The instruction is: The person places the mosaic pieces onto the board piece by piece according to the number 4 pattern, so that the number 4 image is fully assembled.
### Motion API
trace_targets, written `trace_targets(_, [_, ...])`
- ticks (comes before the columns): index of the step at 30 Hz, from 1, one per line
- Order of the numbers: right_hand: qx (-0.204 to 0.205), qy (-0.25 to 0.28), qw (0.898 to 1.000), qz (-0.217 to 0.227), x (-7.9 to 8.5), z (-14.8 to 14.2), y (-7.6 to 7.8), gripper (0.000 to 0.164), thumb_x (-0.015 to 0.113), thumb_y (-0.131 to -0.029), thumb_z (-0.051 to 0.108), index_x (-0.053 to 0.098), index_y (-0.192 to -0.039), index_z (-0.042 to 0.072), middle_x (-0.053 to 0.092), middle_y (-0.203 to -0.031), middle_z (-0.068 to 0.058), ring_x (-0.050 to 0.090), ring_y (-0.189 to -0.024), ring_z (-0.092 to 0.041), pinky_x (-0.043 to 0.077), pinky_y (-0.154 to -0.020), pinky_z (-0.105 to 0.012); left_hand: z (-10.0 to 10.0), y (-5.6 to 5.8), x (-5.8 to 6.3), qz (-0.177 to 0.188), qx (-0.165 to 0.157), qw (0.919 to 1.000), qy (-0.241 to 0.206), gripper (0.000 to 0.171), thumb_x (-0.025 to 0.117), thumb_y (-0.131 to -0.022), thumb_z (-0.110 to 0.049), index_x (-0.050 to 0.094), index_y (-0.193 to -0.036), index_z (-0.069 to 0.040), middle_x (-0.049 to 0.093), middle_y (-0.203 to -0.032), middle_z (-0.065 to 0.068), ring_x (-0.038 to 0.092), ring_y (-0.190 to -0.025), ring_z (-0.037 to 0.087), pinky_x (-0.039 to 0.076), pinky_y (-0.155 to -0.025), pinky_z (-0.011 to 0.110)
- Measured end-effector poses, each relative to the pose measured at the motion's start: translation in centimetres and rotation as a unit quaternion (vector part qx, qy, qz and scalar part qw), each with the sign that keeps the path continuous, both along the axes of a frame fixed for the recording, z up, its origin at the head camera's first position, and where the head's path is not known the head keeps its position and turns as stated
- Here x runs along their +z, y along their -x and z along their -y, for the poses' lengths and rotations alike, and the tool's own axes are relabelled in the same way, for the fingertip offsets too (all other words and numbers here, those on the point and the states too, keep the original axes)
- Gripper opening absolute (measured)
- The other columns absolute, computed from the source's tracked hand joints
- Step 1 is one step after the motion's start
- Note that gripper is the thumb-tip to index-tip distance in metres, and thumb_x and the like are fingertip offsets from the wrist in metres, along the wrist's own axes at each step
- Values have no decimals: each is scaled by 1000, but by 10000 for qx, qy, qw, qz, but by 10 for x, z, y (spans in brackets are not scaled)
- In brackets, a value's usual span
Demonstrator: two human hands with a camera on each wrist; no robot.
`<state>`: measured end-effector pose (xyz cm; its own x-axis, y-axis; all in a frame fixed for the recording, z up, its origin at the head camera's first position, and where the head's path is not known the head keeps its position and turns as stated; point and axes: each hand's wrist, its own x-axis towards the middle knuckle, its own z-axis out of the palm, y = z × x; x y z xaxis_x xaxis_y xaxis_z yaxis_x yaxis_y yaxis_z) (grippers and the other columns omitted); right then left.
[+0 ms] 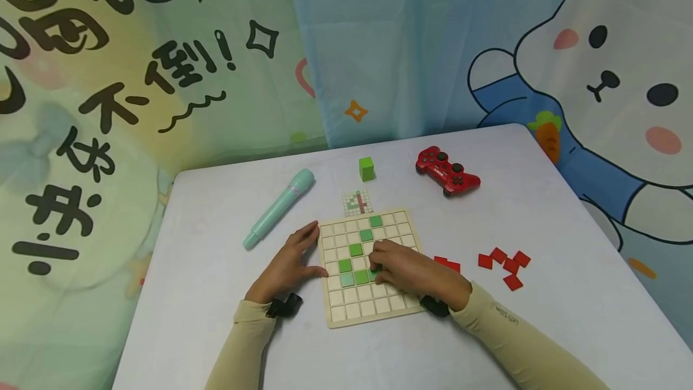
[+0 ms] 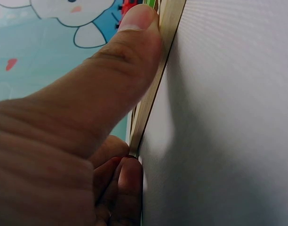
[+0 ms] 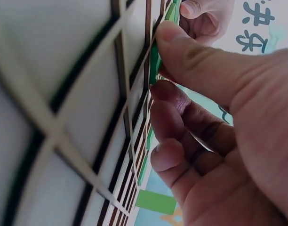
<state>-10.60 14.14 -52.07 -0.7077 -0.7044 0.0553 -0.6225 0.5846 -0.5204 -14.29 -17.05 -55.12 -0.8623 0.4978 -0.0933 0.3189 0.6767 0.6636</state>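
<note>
Wooden grid board [image 1: 353, 310] lies flat on the white tabletop [image 1: 178, 318], in front of the person. Left hand [image 1: 287, 266]: thumb and fingers spread wide along the board's left edge, thumb touching its side; nothing gripped. Right hand [image 1: 400, 265]: over the board's middle, fingers narrow, thumb and fingertip pinching a green tile [image 3: 155, 63] at a cell. Cannot tell whether that tile is fully seated.

Other green tiles [image 1: 355, 250] on board: four step diagonally down-left from the far edge; two more sit side by side in the next row nearer the person, in line with the pinched one, the leftmost looking paler.

Just beyond the board's far edge: small pattern card [image 1: 357, 202], printed grid with green and red squares. Behind it, green block [image 1: 366, 169]; to its right, red game controller [image 1: 447, 171]. Mint-green pen-shaped object [image 1: 278, 209] lies slantwise, left of the card. Red tiles [image 1: 512, 282]: five loosely grouped right of the board, others just beside its right edge, partly hidden by the right hand.
</note>
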Motion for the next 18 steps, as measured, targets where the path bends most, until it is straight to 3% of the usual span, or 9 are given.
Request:
trace_targets(4, [-156,66,9999,18,2,-10,-6,16,77,-100,22,74,-109,10,67,-109,0,59,-103,-13,58,-89,-30,0,-1,-1,30,17,10000,8,111,93,-80,-35,30,-166,-4,26,-179,9,25,-165,37,33,-131,53])
trace_targets(7, [-621,218,9978,44,6,-30,-13,21,71,-104,24,73,-121,11,67,-118,0,61,-108,-11,60,-94,-32,-2,-2,-2,17,29,10000,4,112,93,-80,-36,30,-166,-4,26,-179,9,26,-165,37,33,-131,54])
trace_targets(9, [-1082,444,9931,-12,11,-50,-17,22,70,-105,20,72,-125,11,67,-119,1,61,-105,-9,61,-90,-31,-2,-3,-2,-20,40,10000,12,111,93,-79,-36,31,-166,-4,27,-178,9,27,-165,37,34,-130,54])
trace_targets(12, [-1913,766,9779,-354,17,-87,-25,25,72,-102,10,71,-127,14,68,-115,3,57,-95,-4,57,-78,-22,-1,-4,-1,-96,54,9999,59,111,93,-79,-36,32,-166,-4,27,-178,9,28,-164,37,35,-130,54])
trace_targets(15, [-2613,1199,9539,-866,20,-125,-36,31,71,-98,-4,71,-125,11,69,-110,1,52,-88,0,49,-69,-14,-1,-4,1,-139,56,9999,72,111,94,-79,-36,32,-166,-4,28,-178,9,28,-164,37,35,-129,54])
trace_targets(18, [-3081,1495,9313,-1244,20,-158,-48,36,68,-95,-14,71,-125,7,71,-109,-4,52,-91,4,45,-73,-6,-2,-5,3,-133,71,9999,60,111,94,-79,-35,32,-166,-4,28,-178,10,28,-164,37,35,-130,54])
